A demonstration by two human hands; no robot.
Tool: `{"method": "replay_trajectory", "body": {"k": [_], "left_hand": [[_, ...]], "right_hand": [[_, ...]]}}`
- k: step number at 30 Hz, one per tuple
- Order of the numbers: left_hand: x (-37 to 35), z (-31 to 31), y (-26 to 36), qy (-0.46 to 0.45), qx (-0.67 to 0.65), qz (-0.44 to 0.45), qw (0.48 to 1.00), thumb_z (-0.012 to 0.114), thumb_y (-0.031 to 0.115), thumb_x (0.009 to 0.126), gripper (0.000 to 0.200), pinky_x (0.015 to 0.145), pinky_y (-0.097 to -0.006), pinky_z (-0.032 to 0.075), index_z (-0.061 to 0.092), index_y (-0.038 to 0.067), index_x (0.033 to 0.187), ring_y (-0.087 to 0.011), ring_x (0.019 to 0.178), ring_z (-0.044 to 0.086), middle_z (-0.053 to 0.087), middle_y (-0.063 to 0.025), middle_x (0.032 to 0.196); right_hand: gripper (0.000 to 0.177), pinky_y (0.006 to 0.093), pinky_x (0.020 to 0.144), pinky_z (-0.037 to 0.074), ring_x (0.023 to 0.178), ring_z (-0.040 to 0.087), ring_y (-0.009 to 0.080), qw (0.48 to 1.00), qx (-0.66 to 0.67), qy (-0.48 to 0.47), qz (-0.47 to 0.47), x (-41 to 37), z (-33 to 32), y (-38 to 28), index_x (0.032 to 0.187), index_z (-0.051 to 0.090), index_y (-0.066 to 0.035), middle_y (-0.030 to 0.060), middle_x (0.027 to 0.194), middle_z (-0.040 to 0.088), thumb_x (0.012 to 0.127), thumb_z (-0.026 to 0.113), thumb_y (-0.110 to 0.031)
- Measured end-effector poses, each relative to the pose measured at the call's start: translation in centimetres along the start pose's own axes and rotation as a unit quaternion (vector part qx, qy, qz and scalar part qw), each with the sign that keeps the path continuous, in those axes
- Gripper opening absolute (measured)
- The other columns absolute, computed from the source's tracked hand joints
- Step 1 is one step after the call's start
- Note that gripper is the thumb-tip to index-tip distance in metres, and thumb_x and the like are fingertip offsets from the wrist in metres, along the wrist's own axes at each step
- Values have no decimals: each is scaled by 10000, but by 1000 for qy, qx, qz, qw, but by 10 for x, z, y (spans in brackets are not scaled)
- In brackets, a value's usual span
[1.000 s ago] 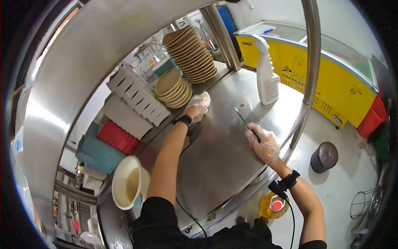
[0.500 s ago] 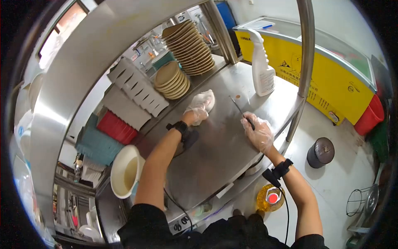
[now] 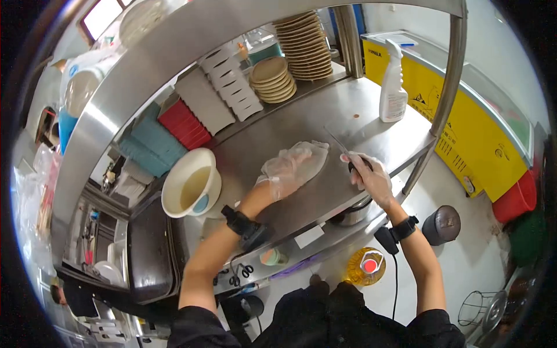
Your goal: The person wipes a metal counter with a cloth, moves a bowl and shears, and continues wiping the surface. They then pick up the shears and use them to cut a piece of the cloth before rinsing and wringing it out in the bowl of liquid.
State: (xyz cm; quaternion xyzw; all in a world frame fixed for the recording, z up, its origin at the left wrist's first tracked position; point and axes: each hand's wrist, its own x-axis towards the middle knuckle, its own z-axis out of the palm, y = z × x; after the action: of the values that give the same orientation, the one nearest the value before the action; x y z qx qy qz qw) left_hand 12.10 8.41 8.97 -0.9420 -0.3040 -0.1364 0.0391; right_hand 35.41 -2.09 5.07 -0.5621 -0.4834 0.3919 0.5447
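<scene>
My right hand (image 3: 371, 177), in a clear plastic glove, is closed around the black handle of a pair of scissors (image 3: 337, 139). Their slim metal blades point away from me, over the steel table (image 3: 278, 211). To its left, my left hand (image 3: 290, 169) is low over the tabletop in a loose clear glove. A thin whitish sheet-like thing (image 3: 316, 155) spreads out from under its fingers; whether this is a cloth or slack plastic I cannot make out. A white spray bottle (image 3: 394, 95) stands upright near the far right corner.
A white tub (image 3: 214, 180) with cloudy liquid sits left of my left arm. Stacked plates (image 3: 304, 49), red containers (image 3: 184, 122) and teal containers (image 3: 148, 142) line the back. A steel post (image 3: 449, 81) rises at right. An oil jug (image 3: 362, 269) stands on the floor.
The view has shifted. My left hand has come back toward me, nearer the table's front edge, and the whitish thing now looks flatter and wider. My right hand still holds the scissors.
</scene>
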Motion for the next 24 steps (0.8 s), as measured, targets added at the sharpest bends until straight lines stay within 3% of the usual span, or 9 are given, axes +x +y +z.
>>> {"method": "replay_trajectory", "body": {"k": [1,3,4,6,9,11,15,19,24], "left_hand": [[-4,-7,6,1,-3,-7,1000,580,247,868,498,923,-355,492,503,124,1345,-313,1062,620,586,-98,1287],[-9,-18,16,42,-218,-174,959,659,252,857,462,896,-321,501,534,114,1279,-224,1028,636,640,-76,1187],[-13,-21,22,44,-221,-179,958,659,252,857,462,896,-321,501,534,114,1279,-224,1028,636,640,-76,1187],[-25,-20,36,138,-383,-227,885,701,175,837,405,815,-293,515,561,98,1209,-171,895,645,666,-34,1009],[-38,-5,40,176,-484,-224,827,691,131,864,386,830,-297,513,550,106,1223,-145,943,629,672,-59,1055],[-46,-8,49,172,-498,-240,815,692,123,868,371,815,-286,508,558,100,1213,-134,925,620,666,-48,1023],[-60,2,51,190,-497,-232,814,685,109,879,288,760,-247,491,606,83,1155,-90,853,587,640,-16,930],[-70,8,59,233,-513,-225,795,680,91,881,203,717,-229,481,651,69,1081,-69,795,569,641,-6,901],[-77,7,63,263,-475,-212,812,675,81,881,147,686,-224,476,674,55,1026,-64,743,572,661,2,875]], "right_hand": [[415,224,522,371,556,442,57,1000,-4,-6,2,-6,4,3,1126,676,-61,-16,620,512,1000,471,-399],[450,217,517,366,552,434,52,998,33,-46,-27,-16,8,8,1139,672,-44,-15,620,506,1001,466,-419],[477,222,493,361,542,419,51,998,38,-47,-16,-23,12,7,1141,673,-31,-21,621,497,1002,461,-435],[478,220,497,363,543,422,52,996,53,-72,4,-34,17,2,1139,676,-36,-23,624,499,1002,461,-441],[462,213,495,357,538,422,52,993,58,-97,39,-50,23,0,1128,689,-66,-31,616,500,1006,455,-445],[459,212,495,358,530,420,50,994,-44,-100,0,-59,24,-4,1138,690,-83,-36,594,498,1003,459,-456],[370,212,504,355,522,428,41,989,15,-133,62,-69,24,-6,1120,697,-78,-38,597,485,1004,470,-345],[428,211,511,391,527,479,49,983,-66,-168,26,-75,20,-14,1156,683,-80,-2,578,552,998,464,-413],[411,218,538,424,551,521,58,983,-52,-172,22,-83,18,-4,1175,665,-62,11,605,586,1001,475,-382]]}}
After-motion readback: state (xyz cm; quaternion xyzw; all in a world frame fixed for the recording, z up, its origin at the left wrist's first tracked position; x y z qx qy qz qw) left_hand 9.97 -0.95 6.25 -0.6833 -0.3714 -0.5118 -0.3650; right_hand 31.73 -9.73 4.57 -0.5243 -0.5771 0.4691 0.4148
